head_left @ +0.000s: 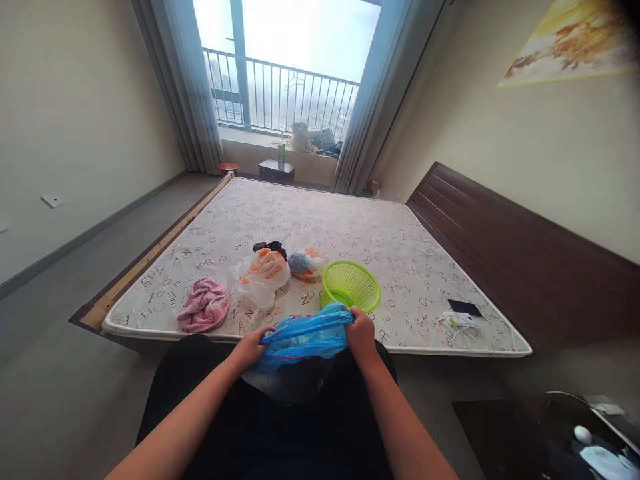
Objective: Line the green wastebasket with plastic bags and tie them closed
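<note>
Left hand [251, 349]: gripping bag [306, 339]'s left end
Right hand [361, 331]: gripping bag's right end
Basket [357, 283]: on mattress [310, 217], just beyond bag

2 bare forearms, the left forearm [183, 417] and the right forearm [397, 410], widen toward the near edge. The left hand [249, 349] and right hand [362, 332] are bare too. Plain black clothing [295, 443] covers 2 legs [173, 383], matte and dark, rounded at the knees; its seams blur into shadow.
</note>
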`<action>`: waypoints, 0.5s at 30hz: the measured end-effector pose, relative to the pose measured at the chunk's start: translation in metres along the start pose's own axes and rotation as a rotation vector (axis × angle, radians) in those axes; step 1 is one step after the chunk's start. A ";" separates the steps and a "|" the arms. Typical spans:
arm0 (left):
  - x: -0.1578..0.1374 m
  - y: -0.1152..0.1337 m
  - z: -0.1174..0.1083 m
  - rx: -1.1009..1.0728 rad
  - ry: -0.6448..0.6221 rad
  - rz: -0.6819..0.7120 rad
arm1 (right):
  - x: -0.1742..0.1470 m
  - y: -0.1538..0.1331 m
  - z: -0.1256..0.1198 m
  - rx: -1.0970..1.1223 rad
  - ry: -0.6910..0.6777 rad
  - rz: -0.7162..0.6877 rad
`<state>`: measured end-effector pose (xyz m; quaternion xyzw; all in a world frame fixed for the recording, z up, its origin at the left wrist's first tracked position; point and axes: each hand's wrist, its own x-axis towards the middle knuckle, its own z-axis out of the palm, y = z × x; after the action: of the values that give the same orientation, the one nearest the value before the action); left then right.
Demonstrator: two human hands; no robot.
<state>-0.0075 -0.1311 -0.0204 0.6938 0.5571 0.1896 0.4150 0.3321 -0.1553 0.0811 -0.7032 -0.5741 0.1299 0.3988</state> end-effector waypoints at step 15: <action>-0.010 0.030 0.045 -0.044 -0.033 -0.092 | 0.069 0.072 -0.019 -0.293 -0.028 0.626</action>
<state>0.0407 -0.1576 -0.0208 0.6613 0.5773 0.1710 0.4474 0.4158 -0.1015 0.0613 -0.8932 -0.3485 0.1718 0.2264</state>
